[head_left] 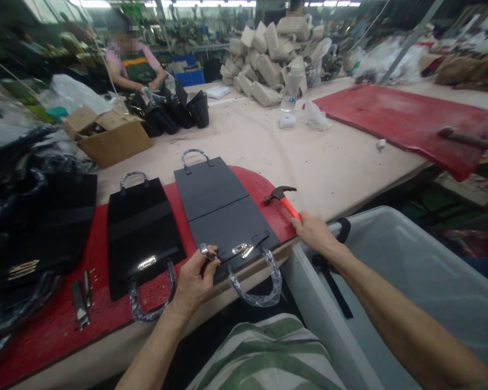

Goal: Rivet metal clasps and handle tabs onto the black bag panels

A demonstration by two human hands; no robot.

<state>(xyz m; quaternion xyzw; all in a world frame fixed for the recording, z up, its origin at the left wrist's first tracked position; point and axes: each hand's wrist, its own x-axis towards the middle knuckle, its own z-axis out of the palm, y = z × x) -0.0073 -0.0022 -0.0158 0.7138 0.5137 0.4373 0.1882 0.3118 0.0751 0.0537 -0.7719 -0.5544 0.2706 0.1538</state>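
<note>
My right hand (313, 232) is closed round the orange handle of a claw hammer (288, 206), whose dark head lies over the red mat (252, 179). My left hand (199, 273) pinches a small metal tool (205, 250) at the near edge of a flat black bag panel (215, 189). Beside that hand, shiny metal fittings (239, 249) sit on the panel, and a plastic-wrapped handle (260, 298) hangs over the table edge. A second black panel (140, 222) with a metal fitting lies to the left.
Metal tools (80, 306) and a stack of black panels (32, 216) are at the left. A grey bin (410, 260) stands at the right. Across the table are a cardboard box (114, 141), black bags, a person (132, 65), beige bags (268, 65) and a red sheet (406, 116).
</note>
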